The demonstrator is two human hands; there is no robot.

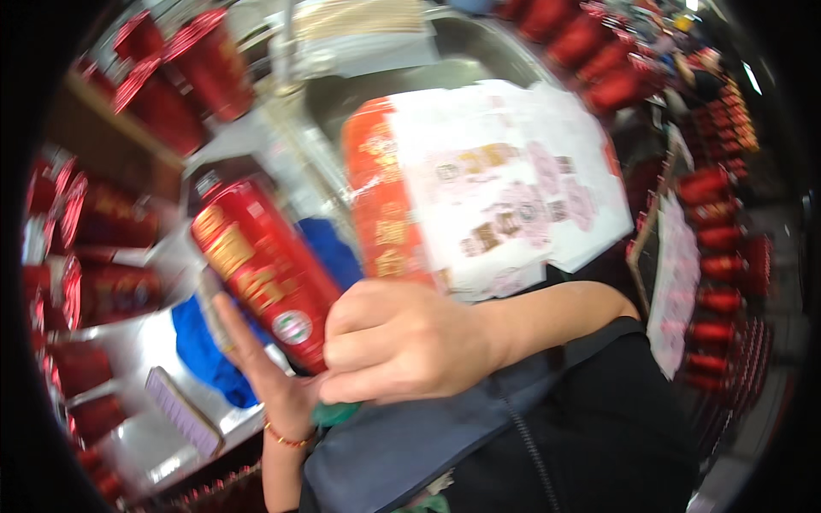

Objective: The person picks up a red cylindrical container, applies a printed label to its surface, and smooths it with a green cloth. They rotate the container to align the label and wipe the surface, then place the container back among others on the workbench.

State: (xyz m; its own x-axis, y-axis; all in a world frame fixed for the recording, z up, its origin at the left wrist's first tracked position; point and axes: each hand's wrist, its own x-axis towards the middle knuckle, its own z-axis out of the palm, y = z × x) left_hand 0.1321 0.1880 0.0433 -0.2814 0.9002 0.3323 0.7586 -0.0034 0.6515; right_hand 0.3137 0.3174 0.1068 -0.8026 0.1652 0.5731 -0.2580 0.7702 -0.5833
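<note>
A black garment with a slate-grey panel carries a dark zip-like strip. The left wrist wears a thin bracelet (red, with gold-coloured touches).

Gold characters marked the red bottle, with a round emblem, and the orange package; brown print marked white paper.

Along our left side we find shiny red packs crowded together, more standing above a brown edge. Nearer us, a flat purple oblong lies aslant on the metal counter. Ahead is a steel sink, with a pale stack at its left. Far right, rows of red containers recede, blurred.
</note>
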